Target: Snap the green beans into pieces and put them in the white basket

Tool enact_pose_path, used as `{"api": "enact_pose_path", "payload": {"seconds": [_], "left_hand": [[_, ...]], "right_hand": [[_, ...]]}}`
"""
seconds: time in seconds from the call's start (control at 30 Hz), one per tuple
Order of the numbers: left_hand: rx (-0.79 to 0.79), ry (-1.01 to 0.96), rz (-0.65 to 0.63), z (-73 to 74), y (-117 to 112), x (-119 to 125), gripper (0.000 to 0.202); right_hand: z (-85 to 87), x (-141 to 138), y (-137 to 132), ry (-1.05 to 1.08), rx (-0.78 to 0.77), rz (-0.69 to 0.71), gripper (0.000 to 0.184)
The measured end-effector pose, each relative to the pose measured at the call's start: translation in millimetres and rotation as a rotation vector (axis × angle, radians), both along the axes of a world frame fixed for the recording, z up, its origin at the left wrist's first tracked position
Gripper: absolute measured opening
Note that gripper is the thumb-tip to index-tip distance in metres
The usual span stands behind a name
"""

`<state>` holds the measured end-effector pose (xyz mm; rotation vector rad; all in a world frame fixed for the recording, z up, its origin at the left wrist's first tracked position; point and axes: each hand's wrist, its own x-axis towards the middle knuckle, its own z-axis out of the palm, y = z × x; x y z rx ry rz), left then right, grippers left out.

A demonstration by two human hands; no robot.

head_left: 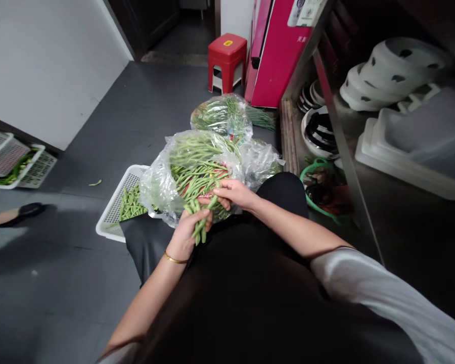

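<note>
My left hand [187,230] is closed around a small bunch of green beans [199,233], with pieces sticking out above and below the fingers. To its right, my right hand [233,194] pinches the end of a green bean [213,203] between thumb and fingers. Just beyond both hands lies an open clear plastic bag [157,174] full of long green beans [197,174]. At the left of the bag, partly under it, a white plastic basket [106,215] holds many short bean pieces [132,202].
Behind the bag lies another bag of greens [220,112]. A red stool [227,48] stands farther back beside a pink cabinet [280,50]. Shelves with white containers [413,146] and a green basket [320,163] are at right. Another person's foot [30,210] shows at left near stacked baskets [41,169].
</note>
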<state>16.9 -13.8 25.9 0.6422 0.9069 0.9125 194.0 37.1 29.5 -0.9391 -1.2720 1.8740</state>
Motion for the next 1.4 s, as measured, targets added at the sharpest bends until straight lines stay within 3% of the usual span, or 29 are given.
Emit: {"api": "enact_pose_path", "payload": {"seconds": [0.13,0.27,0.33,0.43,0.5,0.57,0.63,0.77,0.83,0.9,1.0,1.13,1.2,1.27,1.33,1.4], "left_hand": [[-0.005,-0.054,0.338,0.2,2.4,0.3,0.030],[-0.057,-0.135,0.415,5.2,6.5,-0.2,0.028],[-0.075,-0.150,0.445,7.7,9.0,0.0,0.029],[-0.115,-0.102,0.505,7.0,14.4,2.0,0.033],[-0.115,-0.041,0.550,3.4,18.5,3.6,0.034],[-0.085,0.010,0.562,-1.5,21.3,4.0,0.034],[-0.067,0.022,0.468,-6.2,21.3,2.3,0.035],[-0.119,-0.032,0.063,-11.8,13.9,-5.0,0.041],[-0.144,-0.033,-0.050,-11.9,9.4,-8.1,0.043],[-0.155,0.010,-0.120,-9.4,5.8,-9.7,0.042],[-0.112,0.124,-0.259,-0.4,1.5,-9.3,0.041],[0.142,0.265,-0.396,13.3,-1.5,-8.3,0.046],[0.264,0.335,-0.415,15.1,-1.3,-9.4,0.047],[0.271,0.345,-0.387,13.6,-0.9,-10.2,0.046],[0.170,0.253,-0.305,14.0,-1.8,-9.0,0.046],[0.063,0.113,-0.208,22.0,-4.2,-7.4,0.048]], "right_hand": [[-13.4,-22.1,-20.3,0.081,-0.123,-0.222,0.036],[-12.7,-30.1,-30.5,0.064,-0.102,-0.265,0.036],[-9.2,-30.3,-35.5,-0.023,0.016,-0.261,0.032],[-4.6,-30.0,-46.3,-0.298,0.371,-0.217,0.024],[-2.7,-31.0,-52.4,-0.447,0.627,-0.087,0.022],[-1.7,-32.0,-53.7,-0.489,0.769,0.060,0.021],[-2.2,-30.8,-48.6,-0.447,0.716,0.130,0.023],[-7.8,-19.4,-29.8,-0.318,0.376,0.214,0.029],[-9.6,-10.9,-22.8,-0.382,0.394,0.179,0.031],[-7.4,-1.5,-18.5,-0.466,0.534,0.170,0.031],[1.4,11.9,-14.5,-0.418,0.615,0.447,0.024],[5.0,17.1,-14.4,-0.436,0.353,0.793,0.030],[1.7,13.3,-17.0,-0.503,0.378,0.846,0.032],[-0.4,7.6,-18.9,-0.557,0.544,0.746,0.030],[0.9,1.5,-17.5,-0.571,0.667,0.432,0.026],[4.0,-4.2,-11.1,-0.553,0.660,0.109,0.033]]}}
